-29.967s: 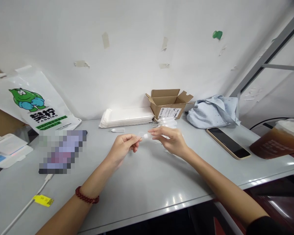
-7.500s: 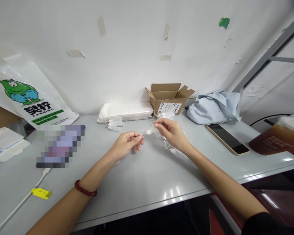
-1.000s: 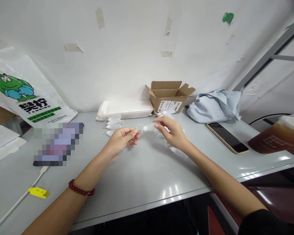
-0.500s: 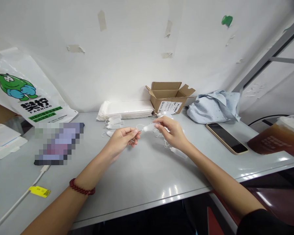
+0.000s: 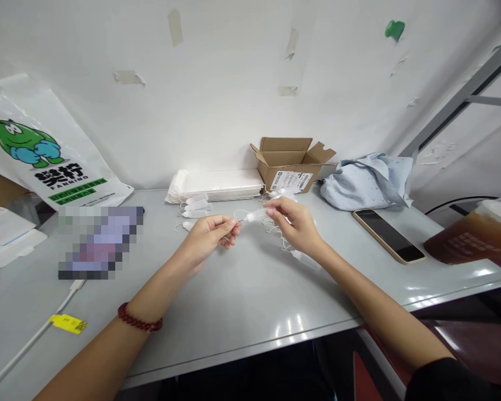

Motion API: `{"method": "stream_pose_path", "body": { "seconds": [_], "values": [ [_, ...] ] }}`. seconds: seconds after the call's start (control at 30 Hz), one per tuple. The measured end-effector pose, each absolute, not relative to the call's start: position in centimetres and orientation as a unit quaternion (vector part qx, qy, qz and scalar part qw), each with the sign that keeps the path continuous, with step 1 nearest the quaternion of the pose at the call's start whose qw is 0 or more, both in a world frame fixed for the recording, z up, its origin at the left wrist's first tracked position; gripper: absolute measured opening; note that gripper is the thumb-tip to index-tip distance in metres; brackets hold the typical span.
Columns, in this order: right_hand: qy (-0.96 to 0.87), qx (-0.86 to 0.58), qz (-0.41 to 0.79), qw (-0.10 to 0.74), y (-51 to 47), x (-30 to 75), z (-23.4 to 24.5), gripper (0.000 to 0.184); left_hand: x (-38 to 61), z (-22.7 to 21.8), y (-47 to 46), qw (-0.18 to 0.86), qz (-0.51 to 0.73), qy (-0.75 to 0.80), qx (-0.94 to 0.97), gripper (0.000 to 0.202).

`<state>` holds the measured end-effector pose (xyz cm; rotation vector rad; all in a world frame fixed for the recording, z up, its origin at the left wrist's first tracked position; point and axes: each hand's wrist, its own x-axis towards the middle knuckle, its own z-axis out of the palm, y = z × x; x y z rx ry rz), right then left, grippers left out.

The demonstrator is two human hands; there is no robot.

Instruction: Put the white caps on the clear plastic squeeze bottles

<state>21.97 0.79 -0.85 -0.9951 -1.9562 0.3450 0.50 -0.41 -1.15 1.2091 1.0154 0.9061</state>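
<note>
A small translucent white squeeze bottle with a thin white cord loop is held above the table, lying nearly level with its tip to the left. My right hand is closed on its right end between thumb and fingers. At the tip, a thin dark needle-like piece runs into the pinched thumb and finger of my left hand. Whether that piece is joined to the bottle I cannot tell. Similar bottles lie behind my left hand. Another bottle rests under my right wrist, with more partly hidden behind that hand.
A stack of white packets and an open cardboard box stand by the wall. To the right are a pale blue cloth bag, a phone and a drink cup. A pixelated device with a white cable lies left.
The view has shifted slightly. Both hands keep the same hold on the bottle and its thin tip piece, with hardly any movement.
</note>
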Motion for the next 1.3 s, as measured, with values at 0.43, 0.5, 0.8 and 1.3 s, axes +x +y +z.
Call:
{"method": "stream_pose_path", "body": {
  "seconds": [0.43, 0.5, 0.8, 1.3],
  "values": [
    [-0.809, -0.388, 0.108, 0.427, 0.7, 21.9, -0.6, 0.023, 0.6, -1.0, -0.6, 0.588, 0.392, 0.452, 0.544, 0.026],
    [-0.812, -0.382, 0.097, 0.430, 0.7, 21.9, -0.6, 0.022, 0.8, -1.0, -0.7, 0.574, 0.394, 0.459, 0.553, 0.025],
    [-0.815, -0.363, 0.069, 0.447, 0.1, 21.4, -1.2, 0.015, 1.4, -1.1, -1.1, 0.526, 0.417, 0.493, 0.554, 0.021],
    [-0.776, -0.391, 0.132, 0.476, -1.0, 20.5, -1.0, 0.019, 1.5, -0.9, -1.7, 0.509, 0.422, 0.486, 0.572, 0.022]
  ]
}}
